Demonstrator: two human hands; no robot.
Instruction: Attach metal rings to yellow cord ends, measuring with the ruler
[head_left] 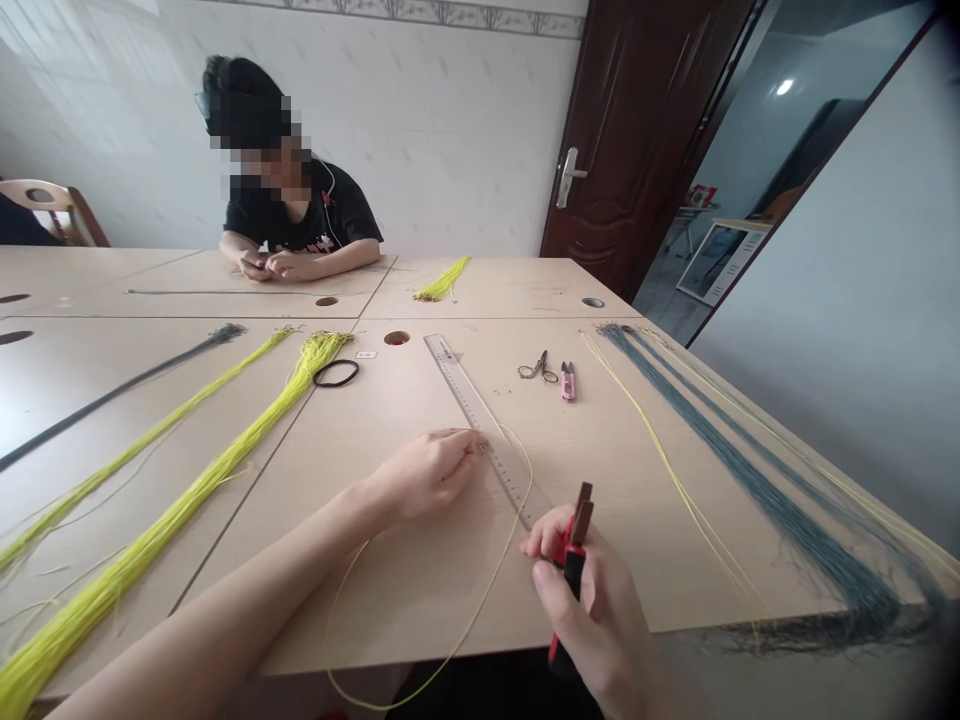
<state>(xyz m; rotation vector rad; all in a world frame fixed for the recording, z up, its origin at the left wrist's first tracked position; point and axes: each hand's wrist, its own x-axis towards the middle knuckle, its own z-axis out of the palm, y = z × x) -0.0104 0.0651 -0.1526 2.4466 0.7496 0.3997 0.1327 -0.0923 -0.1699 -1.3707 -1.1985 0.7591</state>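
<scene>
Our left hand (427,475) reached across the counter (390,600), its grip pinched together at the edge of a long metal ruler (469,395), apparently on a thin yellow cord (480,622). The cord ran from there in a loose loop over the counter and past its near edge. Our right hand (577,590) was clamped around the red-and-black handles of small pliers (571,560), their tips pointing up and just beside the lower end of the ruler.

Beyond the ruler lay small scissors (538,368) and pink thread snips (568,381), close together. To our left were two long yellow-green cord bundles (172,500), a dark cord bundle (112,395) and a black elastic band (335,373). To our right, a grey-blue cord bundle (795,500) stretched over the edge beside a few yellow strands (675,480). Across the counter, a seated person (296,200) kept both hands together near a short yellow bundle (442,280).
</scene>
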